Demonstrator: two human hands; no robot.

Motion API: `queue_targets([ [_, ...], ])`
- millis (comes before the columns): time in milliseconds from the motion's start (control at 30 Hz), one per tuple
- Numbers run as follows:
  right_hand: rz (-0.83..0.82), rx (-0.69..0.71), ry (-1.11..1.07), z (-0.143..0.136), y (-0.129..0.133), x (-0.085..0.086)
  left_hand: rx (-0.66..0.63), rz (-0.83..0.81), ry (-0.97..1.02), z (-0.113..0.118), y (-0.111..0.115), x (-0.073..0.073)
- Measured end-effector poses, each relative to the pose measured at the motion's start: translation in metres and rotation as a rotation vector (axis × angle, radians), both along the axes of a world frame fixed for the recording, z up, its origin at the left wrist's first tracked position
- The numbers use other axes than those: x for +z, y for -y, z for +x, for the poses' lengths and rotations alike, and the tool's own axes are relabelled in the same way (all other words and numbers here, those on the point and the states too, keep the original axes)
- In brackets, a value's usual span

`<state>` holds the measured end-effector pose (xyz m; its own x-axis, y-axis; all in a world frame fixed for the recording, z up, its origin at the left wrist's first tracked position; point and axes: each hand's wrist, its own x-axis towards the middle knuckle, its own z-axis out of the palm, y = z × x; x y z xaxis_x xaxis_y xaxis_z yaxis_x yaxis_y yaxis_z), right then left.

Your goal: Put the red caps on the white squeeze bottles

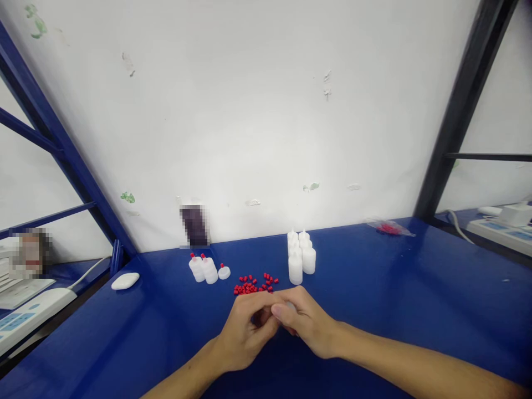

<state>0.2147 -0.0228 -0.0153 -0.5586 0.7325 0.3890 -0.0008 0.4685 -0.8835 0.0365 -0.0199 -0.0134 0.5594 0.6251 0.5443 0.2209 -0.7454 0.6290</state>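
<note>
My left hand (250, 331) and my right hand (311, 322) meet above the blue table, fingers curled together. A small whitish part shows between the fingers of my right hand; the rest is hidden. What my left fingers hold, if anything, cannot be seen. Just beyond my hands lies a loose pile of small red caps (248, 287). Behind it to the right, several white bottles (295, 269) without red caps stand in a close group. To the left are white bottles with red tips (209, 270) and a small round white piece with a red tip (224, 272).
A white rounded object (125, 281) lies on the blue table (158, 327) at the left. A clear bag with red pieces (388, 228) lies at the back right. Power strips (35, 315) sit beyond both sides, and a blurred dark object (195, 225) leans on the wall.
</note>
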Motion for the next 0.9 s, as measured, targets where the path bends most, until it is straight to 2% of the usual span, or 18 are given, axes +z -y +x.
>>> queue_targets([
  [100,-0.025,-0.095,0.023,0.002,-0.005,-0.005,0.16,0.065,0.083,-0.013,-0.019,0.006],
  [167,-0.048,-0.16,0.049,0.004,-0.007,-0.006,0.325,0.188,0.123,-0.033,-0.037,0.012],
  [233,-0.015,-0.197,0.104,0.007,-0.007,-0.006,0.505,0.393,-0.017,-0.058,-0.055,0.019],
  [300,0.071,-0.203,0.178,0.009,-0.006,-0.004,0.593,0.613,-0.239,-0.081,-0.071,0.024],
  [367,0.157,-0.188,0.251,0.011,-0.004,-0.002,0.667,0.709,-0.396,-0.098,-0.081,0.025],
  [433,0.213,-0.172,0.305,0.012,-0.003,-0.002,0.725,0.73,-0.488,-0.106,-0.086,0.024],
  [733,0.216,-0.149,0.343,0.015,-0.002,-0.001,0.775,0.634,-0.619,-0.108,-0.088,0.019],
  [900,0.218,-0.155,0.324,0.015,-0.004,-0.002,0.724,0.637,-0.555,-0.105,-0.082,0.026],
])
